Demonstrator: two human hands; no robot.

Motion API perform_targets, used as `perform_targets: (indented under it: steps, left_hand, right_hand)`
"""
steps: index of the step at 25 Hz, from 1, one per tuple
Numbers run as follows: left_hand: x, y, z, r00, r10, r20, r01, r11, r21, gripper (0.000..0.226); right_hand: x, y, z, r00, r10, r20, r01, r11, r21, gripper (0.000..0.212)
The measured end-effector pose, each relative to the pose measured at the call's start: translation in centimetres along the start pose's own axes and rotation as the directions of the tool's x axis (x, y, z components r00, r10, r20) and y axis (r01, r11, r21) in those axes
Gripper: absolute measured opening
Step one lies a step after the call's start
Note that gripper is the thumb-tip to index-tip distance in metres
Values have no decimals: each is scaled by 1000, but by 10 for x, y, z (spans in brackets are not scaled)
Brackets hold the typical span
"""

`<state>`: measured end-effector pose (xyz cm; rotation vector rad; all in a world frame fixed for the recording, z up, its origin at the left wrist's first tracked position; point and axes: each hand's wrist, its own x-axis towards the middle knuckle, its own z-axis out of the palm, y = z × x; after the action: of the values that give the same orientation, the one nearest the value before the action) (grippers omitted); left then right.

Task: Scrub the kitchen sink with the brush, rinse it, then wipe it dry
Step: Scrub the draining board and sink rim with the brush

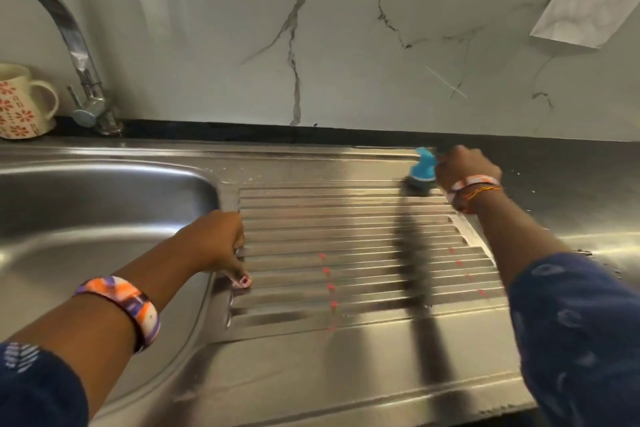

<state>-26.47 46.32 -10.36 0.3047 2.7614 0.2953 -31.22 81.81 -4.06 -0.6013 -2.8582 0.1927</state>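
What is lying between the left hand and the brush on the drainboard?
In the head view, nothing lies between the left hand and the brush; only the bare ribbed drainboard, with small red light spots on the ridges.

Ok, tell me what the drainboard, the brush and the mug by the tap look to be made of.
Drainboard: likely stainless steel with a brushed sheen; it shows streaky reflections.
Brush: blue grip looks like smooth plastic; dark bristles, probably synthetic, too blurred to tell.
Mug: apparently glazed ceramic, cream with red floral print.
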Motion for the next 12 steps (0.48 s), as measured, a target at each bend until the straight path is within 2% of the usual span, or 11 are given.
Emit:
perform_targets:
  steps: [2,4,9,12]
  left_hand:
    - [2,1,-1,1000,-6,14,6,1000,19,47]
    - [2,3,-5,1000,4,30,-5,999,32,48]
    - [1,7,-4,998,52,45,-55,996,64,51]
    - [-5,3,-2,996,90,0,-90,996,16,46]
  right_hand:
    - [9,22,-6,996,68,61,-73,994,79,33]
    - [-3,32,-10,993,48,111,-66,984,163,34]
    - [-87,69,-19,992,96,81,-108,982,156,33]
    - [-129,49,-19,990,125,69,-136,971,196,32]
